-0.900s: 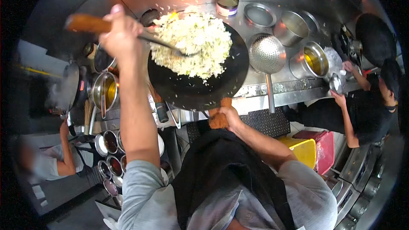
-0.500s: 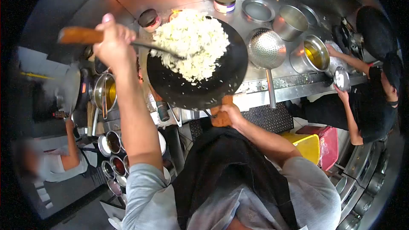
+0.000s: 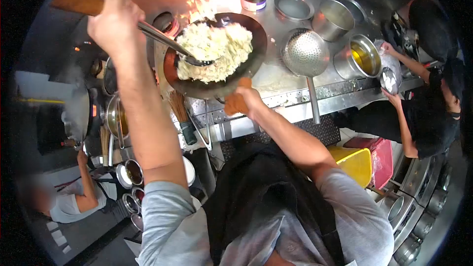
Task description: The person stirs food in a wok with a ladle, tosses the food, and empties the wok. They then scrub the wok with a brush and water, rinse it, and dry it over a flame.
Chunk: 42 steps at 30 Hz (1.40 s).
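L hand (image 3: pixel 117 22): fingers closed rnd ladle (image 3: pixel 165 38), its end in rice (image 3: pixel 224 44). R hand (image 3: pixel 252 101): fingers clenched on brn cloth (image 3: pixel 236 103) at near rim of wok (image 3: pixel 257 34). Flames (image 3: pixel 217 5) behind.

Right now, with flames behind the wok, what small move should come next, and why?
Perhaps the left hand should turn the rice with the utensil: its head sits in the rice, the right hand holds the wok by its near side, and flames rise beyond it.
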Motion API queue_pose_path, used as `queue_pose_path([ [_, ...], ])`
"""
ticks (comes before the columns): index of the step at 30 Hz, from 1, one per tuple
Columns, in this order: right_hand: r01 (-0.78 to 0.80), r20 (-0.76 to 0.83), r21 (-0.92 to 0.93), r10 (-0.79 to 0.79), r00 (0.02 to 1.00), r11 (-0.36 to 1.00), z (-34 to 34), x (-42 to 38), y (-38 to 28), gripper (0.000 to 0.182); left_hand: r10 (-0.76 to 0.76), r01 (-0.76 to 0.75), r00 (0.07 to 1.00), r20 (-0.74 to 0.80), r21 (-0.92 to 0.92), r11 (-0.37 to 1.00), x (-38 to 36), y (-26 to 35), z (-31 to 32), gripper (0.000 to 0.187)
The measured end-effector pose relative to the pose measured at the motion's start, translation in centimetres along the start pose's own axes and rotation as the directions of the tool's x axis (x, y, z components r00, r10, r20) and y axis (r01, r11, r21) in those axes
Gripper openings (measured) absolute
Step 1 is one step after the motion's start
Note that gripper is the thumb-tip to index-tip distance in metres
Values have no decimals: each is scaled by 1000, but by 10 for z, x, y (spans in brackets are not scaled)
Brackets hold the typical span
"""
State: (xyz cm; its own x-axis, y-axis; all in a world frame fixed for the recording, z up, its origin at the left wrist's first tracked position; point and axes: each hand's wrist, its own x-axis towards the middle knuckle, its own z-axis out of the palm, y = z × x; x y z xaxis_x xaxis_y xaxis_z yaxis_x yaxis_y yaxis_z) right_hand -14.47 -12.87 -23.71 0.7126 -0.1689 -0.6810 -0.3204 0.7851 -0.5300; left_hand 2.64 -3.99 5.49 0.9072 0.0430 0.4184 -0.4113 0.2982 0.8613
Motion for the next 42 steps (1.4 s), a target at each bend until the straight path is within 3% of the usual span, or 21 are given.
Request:
queue_pose_path([
  [4,52,-38,62,-50,998,997,4,65,17,30,247,-228,969,25,482,846,-22,-134,-11,41],
  [6,71,-64,92,-66,996,993,0,89,26,27,1,-23,996,90,243,970,-19,-192,-38,39],
  [9,96,-68,73,-91,994,993,-5,99,35,24,-154,152,988,18,100,983,18,-142,-23,34],
  [12,234,-94,38,-230,969,971,-17,129,56,26,150,-152,988,35,347,925,3,-190,-39,31],
  [13,231,-104,38,-226,969,972,-18,126,58,26,196,-212,976,91,247,945,2,-222,-41,31],
  [15,204,-99,44,-199,975,978,-14,118,53,26,116,-157,982,150,299,941,38,-229,-27,33],
  [17,218,-91,4,-217,972,976,-10,110,42,27,145,-180,981,130,327,928,56,-161,2,40],
  [18,212,-104,-10,-212,972,977,-10,106,46,27,26,-53,989,144,186,981,42,-113,12,42],
  [20,266,-143,-14,-265,954,964,-13,119,59,28,75,-79,988,136,23,997,30,-110,0,41],
  [21,323,-166,-27,-323,932,946,-15,122,62,29,58,-71,994,91,152,986,18,-150,-5,41],
  [22,331,-160,-31,-331,930,943,-13,119,58,29,426,-446,892,149,433,783,18,-237,-26,40],
  [24,294,-241,-11,-288,927,956,0,106,52,31,56,-142,974,221,396,907,42,-237,-21,38],
  [26,303,-255,-5,-295,921,953,9,81,43,31,-24,-39,987,156,388,921,57,-177,7,37],
  [28,318,-273,25,-300,914,948,15,85,39,31,-57,59,987,152,-9,998,43,-114,11,35],
  [30,304,-211,23,-293,933,952,1,97,48,32,145,-146,981,126,1,989,17,-140,0,31],
  [31,306,-209,14,-296,932,952,0,97,48,32,431,-431,899,78,328,841,17,-224,-13,29],
  [34,304,-290,-34,-301,909,952,-1,97,60,32,6,-44,990,140,271,961,45,-232,-14,28],
  [37,362,-314,-113,-379,871,925,1,114,56,30,-136,138,988,74,-12,990,36,-129,19,29],
  [38,362,-272,-61,-364,891,930,-1,114,58,30,-32,45,992,121,-111,993,24,-115,18,28],
  [41,313,-233,-7,-306,923,950,7,86,41,29,344,-363,931,117,222,905,1,-247,-4,26],
  [42,275,-243,19,-263,934,961,17,78,35,28,208,-214,977,50,227,950,3,-250,-8,34],
])
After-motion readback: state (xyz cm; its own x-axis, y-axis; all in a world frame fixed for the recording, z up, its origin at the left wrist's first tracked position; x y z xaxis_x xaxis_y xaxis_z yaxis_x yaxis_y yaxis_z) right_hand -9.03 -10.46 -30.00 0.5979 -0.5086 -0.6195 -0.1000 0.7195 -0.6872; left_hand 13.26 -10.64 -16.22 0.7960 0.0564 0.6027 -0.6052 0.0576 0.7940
